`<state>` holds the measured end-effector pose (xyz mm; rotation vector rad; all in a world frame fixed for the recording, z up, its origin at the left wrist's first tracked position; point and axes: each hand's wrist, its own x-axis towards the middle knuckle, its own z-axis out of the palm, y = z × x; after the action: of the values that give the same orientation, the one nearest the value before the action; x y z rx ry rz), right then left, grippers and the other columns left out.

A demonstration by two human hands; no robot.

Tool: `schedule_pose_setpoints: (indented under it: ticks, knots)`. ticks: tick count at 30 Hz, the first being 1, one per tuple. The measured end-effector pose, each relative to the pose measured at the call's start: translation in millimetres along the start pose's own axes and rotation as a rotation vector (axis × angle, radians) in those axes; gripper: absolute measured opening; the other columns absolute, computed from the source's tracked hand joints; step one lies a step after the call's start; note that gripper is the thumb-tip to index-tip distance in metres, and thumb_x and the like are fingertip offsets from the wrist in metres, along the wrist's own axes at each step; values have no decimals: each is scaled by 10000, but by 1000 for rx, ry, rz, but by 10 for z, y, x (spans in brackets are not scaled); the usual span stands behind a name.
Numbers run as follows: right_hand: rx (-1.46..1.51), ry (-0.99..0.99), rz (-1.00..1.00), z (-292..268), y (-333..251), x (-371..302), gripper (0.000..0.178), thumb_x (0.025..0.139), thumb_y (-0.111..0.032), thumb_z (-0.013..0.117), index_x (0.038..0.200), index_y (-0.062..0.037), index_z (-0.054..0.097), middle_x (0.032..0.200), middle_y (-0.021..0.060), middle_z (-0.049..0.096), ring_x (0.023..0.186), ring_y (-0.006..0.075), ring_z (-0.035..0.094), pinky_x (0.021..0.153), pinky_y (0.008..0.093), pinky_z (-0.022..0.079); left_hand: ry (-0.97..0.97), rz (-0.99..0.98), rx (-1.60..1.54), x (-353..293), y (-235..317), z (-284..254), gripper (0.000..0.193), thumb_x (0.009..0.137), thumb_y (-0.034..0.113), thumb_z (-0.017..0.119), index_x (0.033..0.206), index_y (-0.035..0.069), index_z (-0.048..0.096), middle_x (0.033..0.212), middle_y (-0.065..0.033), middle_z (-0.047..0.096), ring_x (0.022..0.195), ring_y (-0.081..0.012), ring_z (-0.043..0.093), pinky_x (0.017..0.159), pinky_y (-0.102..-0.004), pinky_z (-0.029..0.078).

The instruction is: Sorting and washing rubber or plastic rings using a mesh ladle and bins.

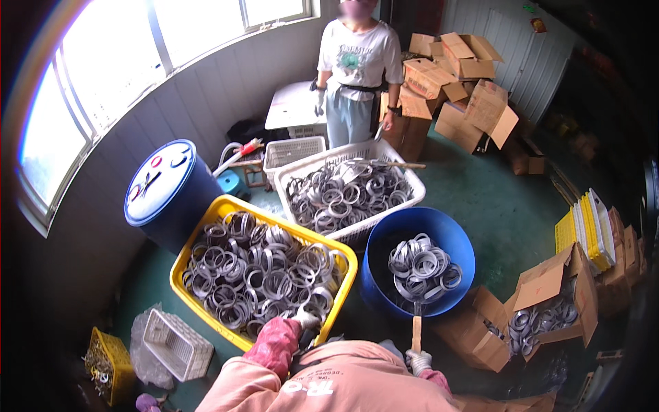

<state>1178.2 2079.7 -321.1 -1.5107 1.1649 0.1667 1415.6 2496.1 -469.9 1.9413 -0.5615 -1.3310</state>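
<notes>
At the near left of the green floor sits a small yellow basket (110, 364) of metal parts beside an empty white basket (177, 343) resting on clear plastic sheeting. Farther left, against the wall under the windows, stands a blue drum (168, 192) with a white lid. In front of you is a large yellow crate (199, 237) heaped with grey metal rings (261, 275), set close enough that you can reach it without stepping. Your left hand (307, 320), gloved in white below a pink sleeve, rests on the crate's near rim among the rings; whether its fingers close on a ring I cannot tell. Beyond it, a white crate (412, 187) holds more rings of the same kind, and a smaller empty white basket (294, 150) lies behind that. Just right of the yellow crate stands an open blue barrel (453, 237). Your right hand (418, 360), also gloved, is clamped around the wooden handle of a scoop (416, 323), which lifts a load of rings (424, 268) over the barrel's mouth, so anything that slips would drop back inside. Your hands are well apart, one at each container. At the far centre another person (357, 75) in a white shirt stands by a small white desk (292, 106). To the right are piled cardboard boxes (467, 89), an open box of rings (549, 312) near you, and stacked yellow and white trays (590, 230).
</notes>
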Motion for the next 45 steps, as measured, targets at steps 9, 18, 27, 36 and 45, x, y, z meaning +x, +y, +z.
schedule_pose_setpoints:
  ticks: [9, 18, 27, 36, 45]
  knots:
    - [109, 44, 3, -52, -43, 93, 144, 778, -118, 727, 780, -50, 601, 573, 31, 563, 422, 136, 499, 384, 314, 377, 217, -376, -236, -144, 878, -80, 276, 841, 219, 662, 1036, 32, 721, 911, -124, 747, 774, -223, 735, 732, -350, 586]
    - [79, 37, 16, 45, 0, 233, 143, 780, -116, 727, 782, -66, 593, 580, 36, 572, 424, 141, 510, 386, 316, 376, 168, -329, 168, -136, 810, -162, 404, 775, 357, 730, 1058, 69, 728, 932, -75, 737, 809, -221, 699, 750, -343, 550]
    - [90, 28, -3, -71, -111, 193, 156, 780, -116, 731, 793, -65, 584, 584, 30, 573, 422, 141, 508, 384, 315, 374, 325, -318, -162, 50, 392, 28, 528, 763, 399, 786, 1178, 90, 684, 1054, -106, 714, 888, -216, 683, 759, -356, 559]
    - [70, 45, 24, -26, -29, 168, 156, 780, -126, 737, 795, -74, 591, 590, 22, 578, 430, 137, 512, 387, 316, 370, 329, -278, 155, -69, 528, 27, 557, 799, 427, 708, 1238, 89, 649, 1155, -102, 695, 1084, -229, 641, 930, -371, 490]
    - [76, 52, 32, -51, 26, 181, 153, 782, -109, 739, 823, -55, 602, 593, 36, 583, 448, 137, 523, 401, 312, 382, 270, -361, -183, -65, 468, 45, 325, 884, 262, 624, 1159, 94, 672, 1056, -74, 708, 928, -233, 679, 785, -386, 546]
